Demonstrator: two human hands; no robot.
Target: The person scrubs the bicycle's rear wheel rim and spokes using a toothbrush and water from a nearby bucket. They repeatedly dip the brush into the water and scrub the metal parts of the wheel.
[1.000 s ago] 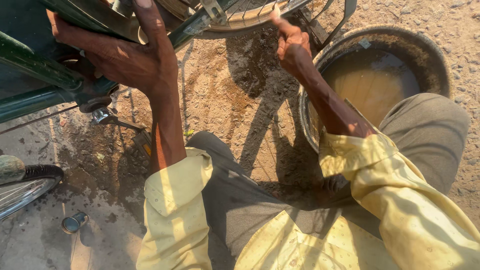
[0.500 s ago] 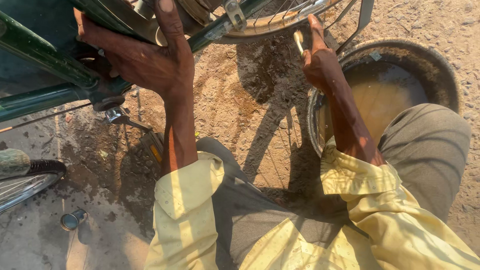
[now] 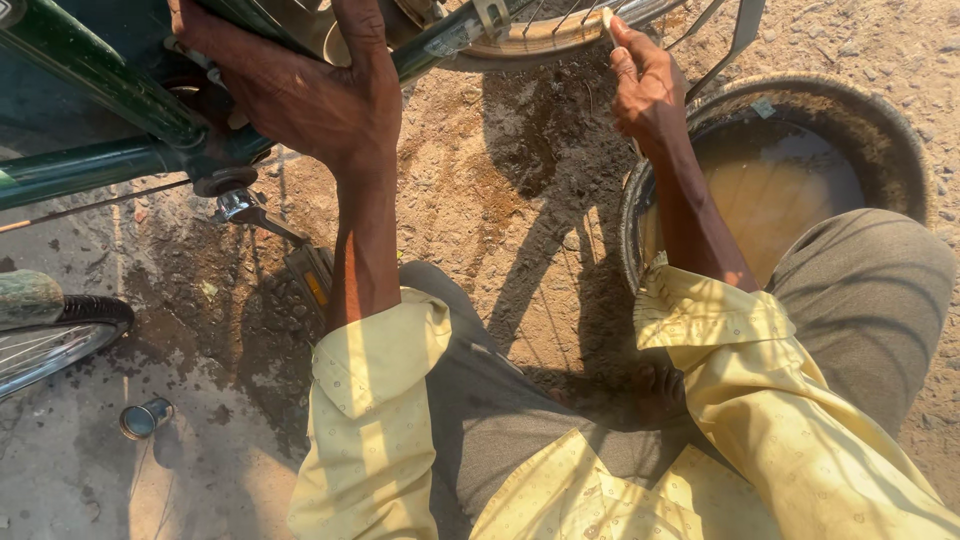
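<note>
A dark green bicycle frame (image 3: 95, 105) lies across the top left, with its bare wheel rim (image 3: 540, 30) along the top edge. My left hand (image 3: 300, 95) grips the frame near the crank and bottom bracket. My right hand (image 3: 645, 85) is closed on the edge of the wheel rim, thumb pressed against it. Both arms wear rolled-up yellow sleeves. A pedal (image 3: 310, 275) and crank arm (image 3: 250, 212) hang below the frame, just left of my left forearm.
A round metal basin of muddy water (image 3: 800, 190) sits on the dirt beside my right arm and knee. Another bicycle tyre (image 3: 60, 335) pokes in at the left. A small metal cap (image 3: 143, 418) lies on damp concrete at lower left.
The view has shifted down and right. My right hand has stayed on the rim and my left on the frame; both appear slightly farther right in the picture.
</note>
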